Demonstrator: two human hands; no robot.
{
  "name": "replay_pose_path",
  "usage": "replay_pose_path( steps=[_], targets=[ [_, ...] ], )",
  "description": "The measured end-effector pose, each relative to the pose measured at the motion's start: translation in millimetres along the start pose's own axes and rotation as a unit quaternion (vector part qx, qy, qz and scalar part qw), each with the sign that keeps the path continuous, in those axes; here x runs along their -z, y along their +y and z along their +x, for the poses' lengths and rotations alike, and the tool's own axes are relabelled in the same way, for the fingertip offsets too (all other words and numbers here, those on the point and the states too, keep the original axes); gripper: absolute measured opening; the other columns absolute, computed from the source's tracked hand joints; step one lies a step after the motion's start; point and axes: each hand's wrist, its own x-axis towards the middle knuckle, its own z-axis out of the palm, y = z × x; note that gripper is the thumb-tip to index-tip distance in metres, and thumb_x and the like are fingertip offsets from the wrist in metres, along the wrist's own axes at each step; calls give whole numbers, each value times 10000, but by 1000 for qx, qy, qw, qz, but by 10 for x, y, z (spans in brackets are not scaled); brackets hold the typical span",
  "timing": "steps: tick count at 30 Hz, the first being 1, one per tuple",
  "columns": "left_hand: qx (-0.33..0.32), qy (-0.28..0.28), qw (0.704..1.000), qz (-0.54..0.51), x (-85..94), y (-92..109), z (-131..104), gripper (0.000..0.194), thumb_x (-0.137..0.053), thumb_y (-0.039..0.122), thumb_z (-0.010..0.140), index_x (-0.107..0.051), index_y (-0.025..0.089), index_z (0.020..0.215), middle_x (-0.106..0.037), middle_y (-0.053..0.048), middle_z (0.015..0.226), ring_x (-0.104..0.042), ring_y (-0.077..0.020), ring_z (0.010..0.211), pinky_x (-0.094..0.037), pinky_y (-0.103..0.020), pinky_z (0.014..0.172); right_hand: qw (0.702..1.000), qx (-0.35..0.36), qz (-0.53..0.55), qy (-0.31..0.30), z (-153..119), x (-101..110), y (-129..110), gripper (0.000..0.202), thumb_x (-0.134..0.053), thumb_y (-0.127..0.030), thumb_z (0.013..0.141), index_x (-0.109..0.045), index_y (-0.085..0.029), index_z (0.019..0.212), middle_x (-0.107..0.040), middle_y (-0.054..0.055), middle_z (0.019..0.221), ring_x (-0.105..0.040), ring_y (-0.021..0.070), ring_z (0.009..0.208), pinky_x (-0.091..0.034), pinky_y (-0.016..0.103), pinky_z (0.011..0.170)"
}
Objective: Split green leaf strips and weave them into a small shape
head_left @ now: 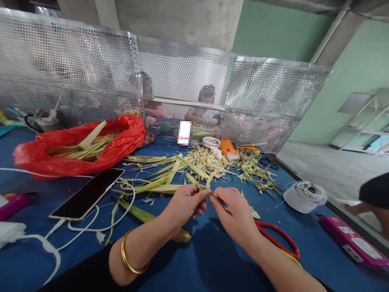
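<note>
Close together over the blue table (219, 259), both hands are pinched at one small spot. My left hand (187, 202) has thumb and fingers closed on a pale green leaf piece (200, 180), whose pointed ends stick up above the fingertips. My right hand (232, 207) pinches at the same piece from the right; the exact bit between its fingers is too small to make out. Behind the hands lie long husk strips (158, 188) and a heap of pale leaf scraps (206, 160). A green husk (139, 211) passes under my left forearm.
Left are a red plastic bag (36, 156) of dry leaves, a phone (88, 194) and white cables. Right are red-handled scissors (281, 239), a white string roll (304, 196) and a purple power strip (352, 239). People sit behind a perforated metal screen (182, 61).
</note>
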Motion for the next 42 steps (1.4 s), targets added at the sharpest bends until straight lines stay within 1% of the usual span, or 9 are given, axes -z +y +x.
replay_pose_path(
  steps=[9,13,18,23,25,31,35,39,42],
  targets=[
    [-37,29,997,61,36,37,37,388,-653,510,703,-502,180,565,-487,52,434,-395,-69,386,-293,-205,410,993,-46,106,-16,-25,114,-63,307,-483,-272,881,-465,-197,584,-455,-23,578,-419,132,608,-322,248,591],
    [-8,-50,998,-26,111,66,25,371,-651,526,710,-600,158,732,-496,51,517,-404,-70,432,-297,-199,425,977,-94,175,-74,27,137,-12,307,-503,-310,867,-519,-188,586,-463,-30,544,-407,116,551,-311,241,538],
    [56,-98,990,-88,165,159,-24,400,-558,569,766,-586,170,748,-489,48,555,-311,-57,421,-182,-190,396,924,-199,324,-53,98,155,54,334,-579,-485,819,-628,-176,701,-593,-9,655,-517,133,642,-385,244,605],
    [63,-96,993,-32,133,129,-38,404,-584,586,741,-572,182,741,-472,56,519,-299,-58,428,-168,-186,424,803,-274,526,-49,118,140,50,319,-710,-472,709,-686,-163,785,-669,36,765,-591,155,734,-447,293,764],
    [54,-97,994,-11,116,121,-47,402,-621,577,714,-575,177,719,-446,60,504,-259,-53,422,-143,-202,427,783,-283,552,-50,115,135,56,301,-723,-444,702,-703,-158,793,-656,29,724,-577,140,687,-454,290,743],
    [19,-119,991,61,58,126,-63,326,-632,483,721,-661,159,728,-269,95,444,-171,-68,430,-122,-239,443,857,-256,446,38,96,49,76,259,-727,-351,670,-620,-164,526,-567,-1,562,-503,125,582,-419,267,605],
    [7,-121,986,111,56,112,-57,282,-635,427,704,-679,151,733,-275,93,470,-192,-67,455,-136,-239,464,892,-253,371,48,101,20,109,254,-678,-353,702,-602,-172,541,-542,-7,554,-482,133,561,-404,274,576],
    [-8,-100,981,164,47,70,-62,310,-647,452,688,-621,151,622,-260,85,490,-183,-68,482,-126,-250,480,961,-137,225,83,124,109,121,214,-672,-294,733,-687,-216,932,-654,54,896,-583,211,838,-450,340,759],
    [-34,-95,976,195,28,4,-61,427,-591,509,724,-458,175,495,-218,76,496,-163,-72,489,-110,-262,481,987,-29,150,49,124,148,88,88,-678,-251,756,-703,-243,840,-669,43,896,-591,210,889,-419,361,860]
  ],
)
